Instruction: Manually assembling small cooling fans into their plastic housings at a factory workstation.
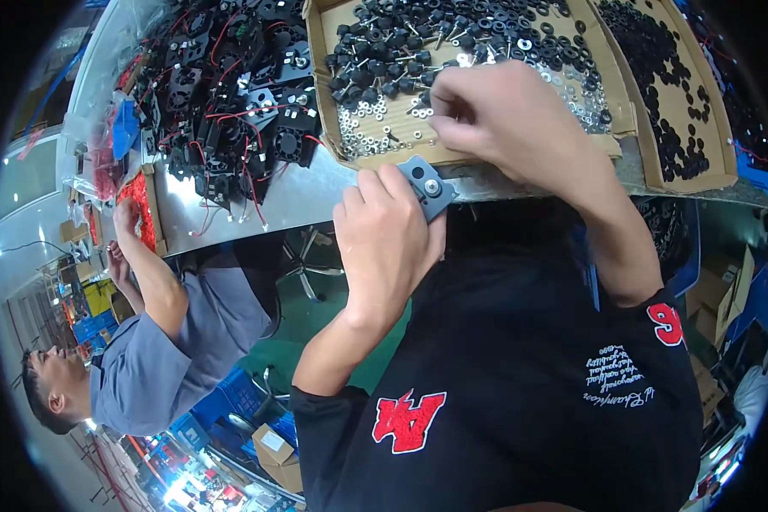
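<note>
My left hand (382, 239) grips a small grey metal bracket (427, 185) with a silver fastener in it, held at the table's near edge. My right hand (495, 119) reaches into a shallow cardboard tray (331, 128), fingers pinched among small silver nuts and washers (375, 128); whether it holds one is hidden. Black knob-headed screws (401, 51) fill the tray's far part.
A second cardboard tray (657, 162) of black washers stands to the right. A heap of black small fans with red wires (230, 94) lies on the steel table (299, 192) at left. Another person in a grey shirt (171, 341) works at the left, a hand at a red-filled box (136, 205).
</note>
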`<state>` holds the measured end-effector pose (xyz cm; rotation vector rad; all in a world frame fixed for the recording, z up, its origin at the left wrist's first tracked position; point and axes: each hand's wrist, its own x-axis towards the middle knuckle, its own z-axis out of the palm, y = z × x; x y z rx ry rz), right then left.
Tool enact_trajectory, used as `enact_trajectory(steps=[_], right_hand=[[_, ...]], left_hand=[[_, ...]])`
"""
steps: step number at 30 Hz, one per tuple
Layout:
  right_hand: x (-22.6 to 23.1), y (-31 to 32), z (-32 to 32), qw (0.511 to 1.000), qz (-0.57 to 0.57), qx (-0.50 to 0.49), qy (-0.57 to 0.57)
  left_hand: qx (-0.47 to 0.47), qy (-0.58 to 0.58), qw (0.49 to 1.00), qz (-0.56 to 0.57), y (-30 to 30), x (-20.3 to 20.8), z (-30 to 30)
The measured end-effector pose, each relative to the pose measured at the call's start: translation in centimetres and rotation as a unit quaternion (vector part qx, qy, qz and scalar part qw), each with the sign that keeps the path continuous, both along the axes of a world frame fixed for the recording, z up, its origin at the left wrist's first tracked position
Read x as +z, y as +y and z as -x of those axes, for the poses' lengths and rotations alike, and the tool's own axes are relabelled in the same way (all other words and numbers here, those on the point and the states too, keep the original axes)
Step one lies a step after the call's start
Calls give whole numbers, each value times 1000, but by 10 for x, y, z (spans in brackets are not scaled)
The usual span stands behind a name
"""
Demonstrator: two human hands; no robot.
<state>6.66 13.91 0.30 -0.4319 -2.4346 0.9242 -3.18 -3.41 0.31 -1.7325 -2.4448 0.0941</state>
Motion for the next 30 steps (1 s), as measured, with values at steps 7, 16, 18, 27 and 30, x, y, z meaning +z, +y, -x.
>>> enact_trajectory(steps=[7,16,18,27,30], right_hand=[[-8,-39,-35,993,99,60,38],[-13,-43,-27,996,68,58,24],[-12,-46,-27,997,60,51,11],[-13,-57,-27,998,43,29,26],[-12,-55,-27,999,46,28,6]], left_hand=[[14,-18,1000,-2,-1,2,-6],[49,-35,998,21,1,3,-11],[47,-48,997,26,0,2,-10],[-31,-172,982,-67,-15,-8,1],[-2,-247,960,-134,-21,-10,0]])
